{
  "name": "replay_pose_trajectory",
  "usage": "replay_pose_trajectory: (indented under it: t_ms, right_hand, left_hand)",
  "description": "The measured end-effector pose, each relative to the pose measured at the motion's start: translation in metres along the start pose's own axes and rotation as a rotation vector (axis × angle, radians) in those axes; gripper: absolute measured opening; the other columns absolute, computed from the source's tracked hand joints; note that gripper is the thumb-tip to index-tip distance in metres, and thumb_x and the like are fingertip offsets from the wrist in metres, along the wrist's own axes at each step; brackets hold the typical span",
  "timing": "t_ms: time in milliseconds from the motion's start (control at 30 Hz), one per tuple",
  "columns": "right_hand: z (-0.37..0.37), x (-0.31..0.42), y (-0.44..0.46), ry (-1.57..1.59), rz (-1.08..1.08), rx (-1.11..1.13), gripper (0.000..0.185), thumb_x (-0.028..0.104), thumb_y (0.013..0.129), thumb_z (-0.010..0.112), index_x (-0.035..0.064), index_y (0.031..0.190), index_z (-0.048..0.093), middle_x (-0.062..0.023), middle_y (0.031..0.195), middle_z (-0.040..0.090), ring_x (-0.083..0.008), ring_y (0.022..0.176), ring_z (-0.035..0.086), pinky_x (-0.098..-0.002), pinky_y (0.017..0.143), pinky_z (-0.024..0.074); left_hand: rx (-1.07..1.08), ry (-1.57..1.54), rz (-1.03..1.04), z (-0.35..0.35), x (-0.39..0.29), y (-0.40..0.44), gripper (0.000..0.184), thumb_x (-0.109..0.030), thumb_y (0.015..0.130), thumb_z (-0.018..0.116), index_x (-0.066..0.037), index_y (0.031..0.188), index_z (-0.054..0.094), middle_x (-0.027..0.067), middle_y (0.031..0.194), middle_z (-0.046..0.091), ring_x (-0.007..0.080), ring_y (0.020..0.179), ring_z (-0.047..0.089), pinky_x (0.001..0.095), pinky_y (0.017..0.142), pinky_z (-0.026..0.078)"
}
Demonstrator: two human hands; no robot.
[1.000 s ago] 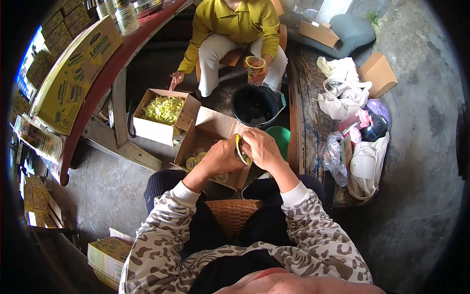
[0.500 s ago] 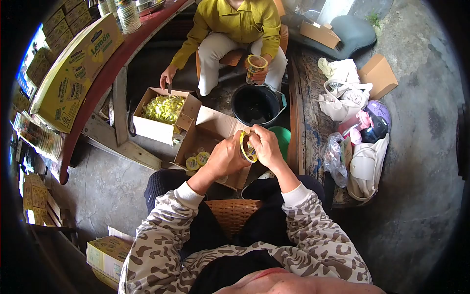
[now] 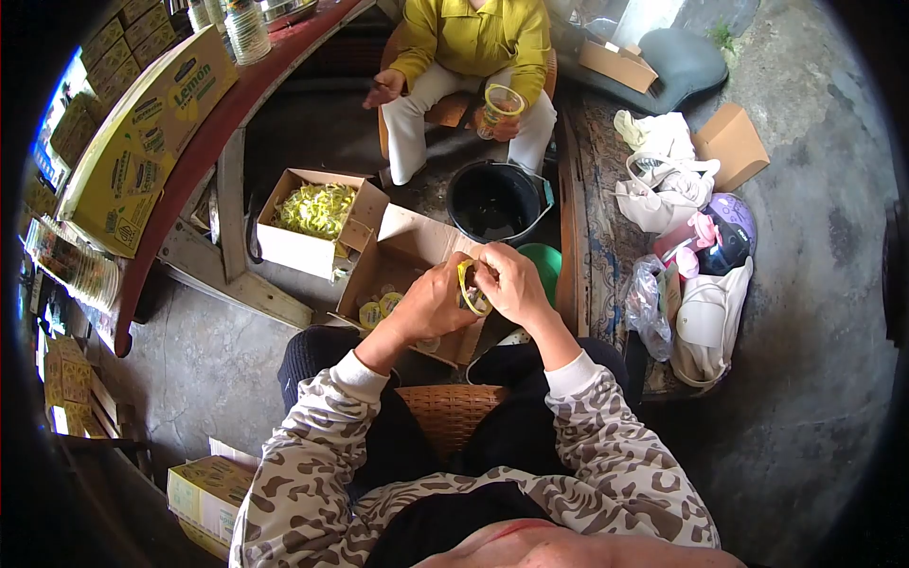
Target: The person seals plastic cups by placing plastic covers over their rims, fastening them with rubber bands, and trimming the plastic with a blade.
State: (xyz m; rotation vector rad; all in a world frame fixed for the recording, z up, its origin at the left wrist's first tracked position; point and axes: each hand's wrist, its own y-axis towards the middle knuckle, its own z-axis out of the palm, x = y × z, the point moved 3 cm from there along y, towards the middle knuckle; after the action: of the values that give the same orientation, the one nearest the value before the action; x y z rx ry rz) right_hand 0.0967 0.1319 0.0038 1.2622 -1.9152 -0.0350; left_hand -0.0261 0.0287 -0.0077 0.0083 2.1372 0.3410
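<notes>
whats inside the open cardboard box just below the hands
In the open cardboard box, several round yellow-marked cups or lids show toward the left. The left hand covers part of the interior; whatever lies behind it is hidden.

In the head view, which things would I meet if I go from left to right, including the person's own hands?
Yellow cardboard lemon box, open cardboard box of yellow strips, left hand, yellow-rimmed round cup, right hand, clear crinkled plastic bag, off-white bag.

Grey floor (image 3: 208,379), cardboard boxes (image 3: 295,250), black bucket (image 3: 460,194)
</notes>
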Motion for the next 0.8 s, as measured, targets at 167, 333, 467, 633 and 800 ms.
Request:
replay_pose_trajectory:
  t_ms: [167,333,467,633,800]
  right_hand:
    - [0.0015,0.0052,0.0001,-0.004,-0.029,0.066,0.011,0.008,0.087,0.064,0.0017,0.090,0.055,-0.0154,0.080,0.058,-0.0350,0.073,0.061,-0.0419,0.065,0.0483]
    - [0.0018,0.0036,0.0006,-0.101,-0.091,0.058,0.010,0.008,0.086,0.062,0.0014,0.092,0.056,-0.0172,0.084,0.062,-0.0373,0.079,0.063,-0.0450,0.069,0.0499]
    - [0.0005,0.0049,0.0010,-0.137,-0.050,0.085,0.013,0.012,0.086,0.064,0.0009,0.088,0.058,-0.0173,0.087,0.064,-0.0364,0.085,0.064,-0.0458,0.076,0.0522]
    - [0.0027,0.0022,-0.0002,-0.098,-0.066,0.103,0.010,0.007,0.086,0.059,-0.0011,0.092,0.056,-0.0187,0.091,0.063,-0.0395,0.090,0.062,-0.0460,0.076,0.0501]
    - [0.0051,-0.0009,-0.0005,-0.092,-0.042,0.108,0.010,0.008,0.086,0.059,-0.0005,0.089,0.055,-0.0181,0.089,0.062,-0.0382,0.088,0.062,-0.0465,0.076,0.0500]
  left_hand:
    - [0.042,0.048,-0.065,-0.0029,-0.0011,0.0001,0.062,-0.021,0.068,0.085,0.002,0.115,0.052,0.0214,0.099,0.068,0.0413,0.095,0.067,0.0424,0.081,0.053]
    - [0.030,0.072,-0.060,-0.0014,0.0007,0.0000,0.058,-0.022,0.068,0.084,0.001,0.112,0.054,0.0218,0.098,0.068,0.0408,0.095,0.068,0.0426,0.080,0.053]
    - [0.024,0.093,-0.070,0.0000,0.0017,0.0003,0.057,-0.022,0.067,0.084,0.000,0.111,0.055,0.0212,0.098,0.068,0.0409,0.094,0.067,0.0429,0.080,0.054]
    - [0.033,0.121,-0.102,0.0008,0.0033,-0.0002,0.057,-0.021,0.067,0.083,-0.001,0.112,0.055,0.0208,0.097,0.068,0.0411,0.093,0.067,0.0432,0.079,0.054]
    - [0.020,0.180,-0.064,0.0006,0.0008,-0.0004,0.057,-0.021,0.066,0.082,-0.002,0.112,0.054,0.0205,0.093,0.067,0.0413,0.090,0.067,0.0446,0.077,0.053]
